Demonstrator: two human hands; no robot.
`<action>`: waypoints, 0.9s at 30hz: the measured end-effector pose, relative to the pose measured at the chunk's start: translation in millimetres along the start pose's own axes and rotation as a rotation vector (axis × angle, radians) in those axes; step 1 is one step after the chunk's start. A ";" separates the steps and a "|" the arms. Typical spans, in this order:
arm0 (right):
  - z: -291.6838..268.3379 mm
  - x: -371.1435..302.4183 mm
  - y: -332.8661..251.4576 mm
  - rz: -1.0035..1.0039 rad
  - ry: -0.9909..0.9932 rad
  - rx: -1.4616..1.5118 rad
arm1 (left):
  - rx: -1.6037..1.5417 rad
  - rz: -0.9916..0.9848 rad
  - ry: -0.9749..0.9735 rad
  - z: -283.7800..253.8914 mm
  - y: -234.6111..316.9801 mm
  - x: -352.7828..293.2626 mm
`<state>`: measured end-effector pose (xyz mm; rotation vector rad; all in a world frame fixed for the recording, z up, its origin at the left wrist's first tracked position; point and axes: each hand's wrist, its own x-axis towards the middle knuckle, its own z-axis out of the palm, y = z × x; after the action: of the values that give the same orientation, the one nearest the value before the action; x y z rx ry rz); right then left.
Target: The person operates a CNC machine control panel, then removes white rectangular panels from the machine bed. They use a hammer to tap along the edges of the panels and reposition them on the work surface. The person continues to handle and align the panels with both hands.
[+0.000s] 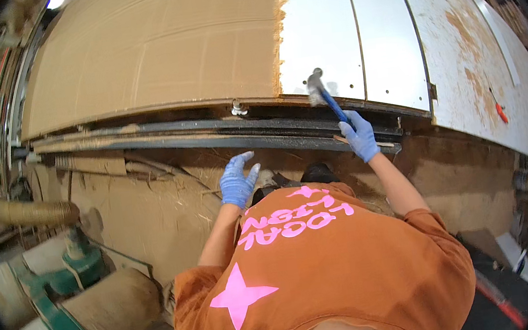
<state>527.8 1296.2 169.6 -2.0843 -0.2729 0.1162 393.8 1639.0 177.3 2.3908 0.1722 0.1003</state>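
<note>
My right hand point(361, 138), in a light blue glove, grips the blue handle of a hammer point(336, 107). The hammer's metal head points away from me, over the near edge of a white panel surface point(316, 23). A thin brown strip lies against the dark rail point(208, 135) beside that hand; whether the hand touches it I cannot tell. My left hand point(237, 181), gloved alike, hovers on the near side of the rail with fingers apart and nothing in it. Left of the white panel, a large brown cardboard sheet point(158, 52) with a ragged right edge covers the bench.
A red-handled tool point(501, 112) lies on the scuffed white board point(460, 42) at the right. A small pale fitting point(239, 109) sits at the bench's near edge. Lower left stand drum-like tanks with a green frame point(84, 259) and a ribbed hose point(23, 213).
</note>
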 end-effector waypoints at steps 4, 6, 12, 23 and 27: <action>26.2 -41.6 -40.7 0.290 0.258 0.619 | 0.204 0.398 0.005 -21.1 3.0 90.3; 40.4 -51.3 -54.7 0.344 0.426 0.643 | 0.238 0.544 -0.012 -19.7 10.5 132.3; 95.6 -66.8 -62.7 0.494 0.737 0.961 | 0.282 0.778 -0.251 9.7 37.9 226.2; 215.8 -2.4 -104.8 0.406 1.336 1.196 | 0.140 1.232 -0.445 42.9 48.2 287.0; 238.0 28.1 -115.2 0.366 1.387 1.344 | 0.023 1.186 -0.435 50.7 35.9 291.0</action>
<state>492.0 1558.9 149.7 -0.5127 0.8271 -0.7185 690.8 1623.4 171.5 2.1463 -1.4357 0.1156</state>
